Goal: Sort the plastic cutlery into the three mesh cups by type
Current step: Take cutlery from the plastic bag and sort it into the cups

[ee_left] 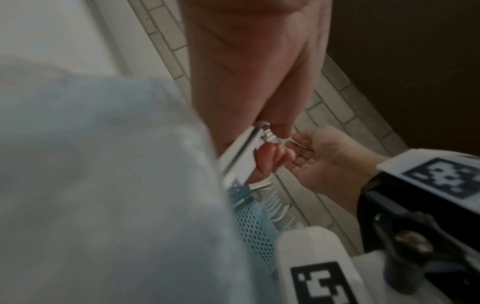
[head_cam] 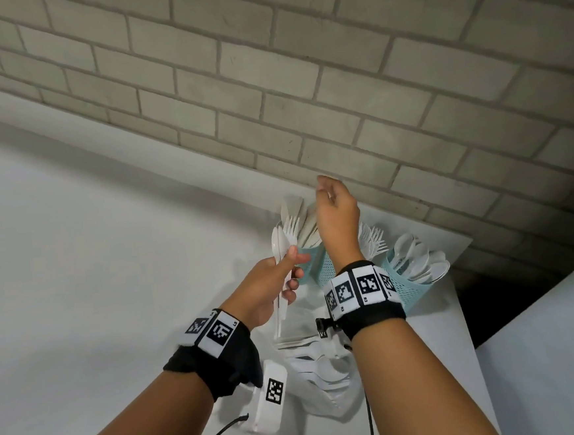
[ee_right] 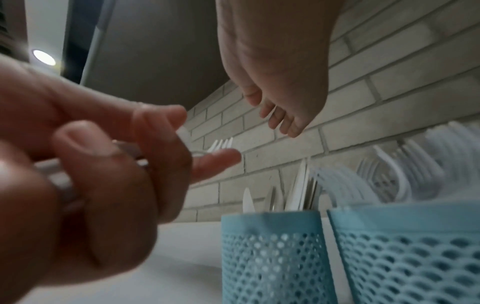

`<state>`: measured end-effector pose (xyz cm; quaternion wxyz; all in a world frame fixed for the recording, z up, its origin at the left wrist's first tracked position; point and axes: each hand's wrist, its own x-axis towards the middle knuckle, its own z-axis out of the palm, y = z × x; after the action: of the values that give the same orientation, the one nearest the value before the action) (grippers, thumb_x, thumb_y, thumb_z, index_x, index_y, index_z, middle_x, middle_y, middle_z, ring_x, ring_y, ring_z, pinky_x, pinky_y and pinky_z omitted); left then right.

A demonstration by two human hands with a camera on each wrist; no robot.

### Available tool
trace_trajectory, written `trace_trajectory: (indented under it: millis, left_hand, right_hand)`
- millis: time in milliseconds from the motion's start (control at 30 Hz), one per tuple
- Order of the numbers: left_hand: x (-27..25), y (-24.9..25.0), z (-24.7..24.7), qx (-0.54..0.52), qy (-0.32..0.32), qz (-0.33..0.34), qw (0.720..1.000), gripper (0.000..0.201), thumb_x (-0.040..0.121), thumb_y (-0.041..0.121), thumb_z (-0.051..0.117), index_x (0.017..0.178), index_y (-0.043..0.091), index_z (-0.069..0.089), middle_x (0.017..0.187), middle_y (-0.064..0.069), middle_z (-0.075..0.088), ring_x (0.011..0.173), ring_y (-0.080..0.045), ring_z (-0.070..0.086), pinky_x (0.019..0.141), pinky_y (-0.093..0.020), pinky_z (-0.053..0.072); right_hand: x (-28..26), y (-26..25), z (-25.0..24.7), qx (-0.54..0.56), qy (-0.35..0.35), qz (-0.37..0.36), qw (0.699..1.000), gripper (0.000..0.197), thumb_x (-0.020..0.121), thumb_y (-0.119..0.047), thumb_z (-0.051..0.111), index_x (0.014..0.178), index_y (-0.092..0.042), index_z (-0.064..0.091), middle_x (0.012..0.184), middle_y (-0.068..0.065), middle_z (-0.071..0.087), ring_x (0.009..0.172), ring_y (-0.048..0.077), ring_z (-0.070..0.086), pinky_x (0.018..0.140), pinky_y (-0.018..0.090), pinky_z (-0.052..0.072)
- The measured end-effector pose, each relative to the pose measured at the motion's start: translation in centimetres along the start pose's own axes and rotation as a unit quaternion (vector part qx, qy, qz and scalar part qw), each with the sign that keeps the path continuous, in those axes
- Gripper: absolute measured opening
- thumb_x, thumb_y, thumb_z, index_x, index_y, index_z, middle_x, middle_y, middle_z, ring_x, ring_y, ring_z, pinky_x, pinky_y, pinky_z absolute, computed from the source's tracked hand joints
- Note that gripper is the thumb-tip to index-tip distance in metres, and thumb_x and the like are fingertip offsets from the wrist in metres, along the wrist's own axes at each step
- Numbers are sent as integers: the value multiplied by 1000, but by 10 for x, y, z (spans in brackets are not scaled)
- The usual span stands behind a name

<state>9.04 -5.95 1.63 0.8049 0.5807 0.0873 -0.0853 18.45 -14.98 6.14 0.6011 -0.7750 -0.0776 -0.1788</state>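
My left hand grips a bundle of white plastic cutlery, spoon bowls and a fork's tines sticking up and the handles hanging below the fist. Three blue mesh cups stand in a row by the brick wall. The left cup holds knives, the middle cup holds forks, and the right cup holds spoons. My right hand hovers above the knife cup with loose, empty fingers, just right of the bundle.
A pile of loose white cutlery lies on the white table below my hands. The brick wall runs close behind the cups. The table's right edge drops off beside the spoon cup.
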Motion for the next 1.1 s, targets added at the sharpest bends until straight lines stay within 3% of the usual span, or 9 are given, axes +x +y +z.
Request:
trace_trajectory:
  millis: [133, 267, 467, 567, 700, 833, 967, 1033, 1100]
  left_hand:
    - [-1, 9, 12, -2, -41, -7, 999, 43, 95, 46, 40, 107, 11, 60, 71, 1, 42, 53, -6, 35, 46, -15, 30]
    - [-1, 14, 25, 1, -62, -15, 998, 51, 92, 56, 35, 101, 12, 60, 65, 4, 39, 47, -4, 30, 43, -14, 24]
    - [-1, 7, 33, 7, -98, -28, 995, 55, 92, 57, 35, 109, 9, 57, 63, 4, 37, 44, -4, 29, 40, -13, 25]
    - [0, 3, 34, -3, -111, -46, 993, 49, 94, 51, 38, 109, 9, 56, 64, 4, 37, 45, -4, 30, 40, -12, 25]
    - [-2, -1, 34, -23, -128, -60, 990, 40, 97, 42, 40, 106, 7, 58, 63, 2, 40, 46, -4, 34, 41, -12, 26]
    - [0, -4, 30, -35, -95, -78, 992, 37, 99, 33, 41, 105, 1, 58, 71, -5, 57, 55, -9, 54, 45, -14, 46]
    - [3, -8, 21, -48, -58, -88, 993, 33, 99, 29, 41, 103, 0, 58, 89, -12, 63, 75, -20, 64, 59, -25, 59]
    - [3, -9, 21, -31, -46, -91, 994, 31, 99, 31, 41, 101, 4, 57, 91, -11, 64, 74, -20, 66, 57, -22, 58]
    - [1, -9, 23, -5, -35, -89, 995, 31, 99, 34, 41, 102, 7, 57, 85, -8, 65, 62, -13, 66, 48, -16, 52]
  right_hand:
    - [-12, -5, -18, 52, 39, -15, 998, 16, 93, -13, 53, 101, -16, 67, 103, -1, 68, 96, 9, 61, 85, 17, 46]
    - [-23, -6, -38, 72, -32, 12, 997, 13, 93, -19, 55, 88, -25, 65, 87, -4, 67, 84, 11, 62, 80, 27, 50]
    - [-32, 4, -64, 43, -172, 84, 981, 19, 95, -21, 53, 108, -18, 66, 98, 0, 67, 77, 8, 61, 68, 21, 50]
    - [-37, 7, -69, 45, -195, 120, 972, 20, 95, -14, 52, 113, -19, 62, 87, 0, 63, 59, 4, 61, 59, 19, 52]
    - [-43, 15, -67, 25, -189, 161, 968, 21, 95, -11, 52, 114, -18, 60, 79, 2, 64, 65, 12, 64, 66, 24, 56]
    - [-38, 17, -71, 9, -89, 183, 979, 13, 95, -11, 50, 97, -14, 62, 84, 2, 66, 68, 14, 61, 57, 21, 51]
    - [-15, 14, -85, 39, 122, 140, 982, 12, 95, -12, 49, 92, -16, 60, 89, 7, 67, 67, 16, 62, 49, 20, 46]
    - [-6, 10, -89, 51, 219, 71, 972, 11, 95, -11, 49, 96, -16, 58, 95, 11, 68, 73, 23, 64, 55, 25, 52]
    - [-2, 10, -91, 43, 274, 5, 961, 13, 96, -13, 48, 103, -13, 59, 99, 11, 69, 79, 28, 67, 69, 35, 57]
